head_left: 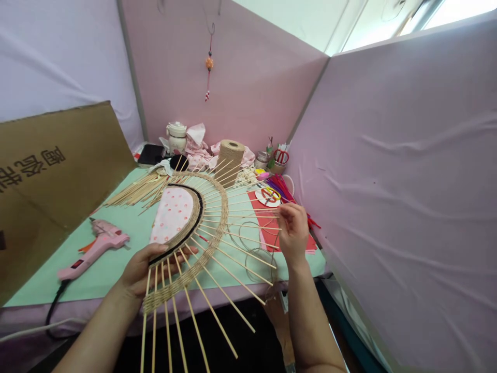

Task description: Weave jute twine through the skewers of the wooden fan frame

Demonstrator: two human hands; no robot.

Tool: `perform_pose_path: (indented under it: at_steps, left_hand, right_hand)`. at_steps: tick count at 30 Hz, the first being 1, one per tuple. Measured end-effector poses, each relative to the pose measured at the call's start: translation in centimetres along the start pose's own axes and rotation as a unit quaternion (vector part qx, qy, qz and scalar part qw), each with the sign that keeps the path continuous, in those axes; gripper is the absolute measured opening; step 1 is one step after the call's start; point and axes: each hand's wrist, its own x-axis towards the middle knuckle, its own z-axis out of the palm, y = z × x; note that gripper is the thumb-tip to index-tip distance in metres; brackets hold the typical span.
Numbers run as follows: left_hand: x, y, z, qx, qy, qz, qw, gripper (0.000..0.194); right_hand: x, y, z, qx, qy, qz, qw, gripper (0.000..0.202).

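While my left hand [157, 264] at eight o'clock grips the woven stick fan [195, 220], my right hand [293, 228], four o'clock, pinches something unclear; probably light, snappable: hold its black-trimmed rim [202, 204].

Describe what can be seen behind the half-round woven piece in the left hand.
Through gaps in the woven piece show the mint-green tablecloth, red paper and, farther back, a twine roll. Whatever lies straight behind the dotted fabric panel is covered.
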Motion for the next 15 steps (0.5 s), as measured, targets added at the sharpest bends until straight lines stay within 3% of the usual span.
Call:
perform_pose_path:
  at_steps: [3,7,11,15]
  left_hand:
    - [0.0,0.0,0.0,-0.002,-0.004,-0.002,1.000,0.034]
    - [0.1,0.0,0.0,-0.006,-0.008,0.004,1.000,0.034]
    - [0.1,-0.1,0.0,-0.005,-0.028,0.017,0.999,0.033]
    - [0.1,-0.2,-0.1,0.003,-0.044,0.030,0.999,0.029]
  right_hand:
    - [0.6,-0.1,-0.3,-0.035,0.019,-0.023,0.999,0.010]
    - [1.5,0.0,-0.8,-0.033,-0.006,-0.010,0.999,0.006]
    - [2.4,0.6,-1.1,0.034,-0.060,0.082,0.994,0.009]
    - [2.6,1.9,0.0,0.181,-0.051,0.208,0.960,0.012]
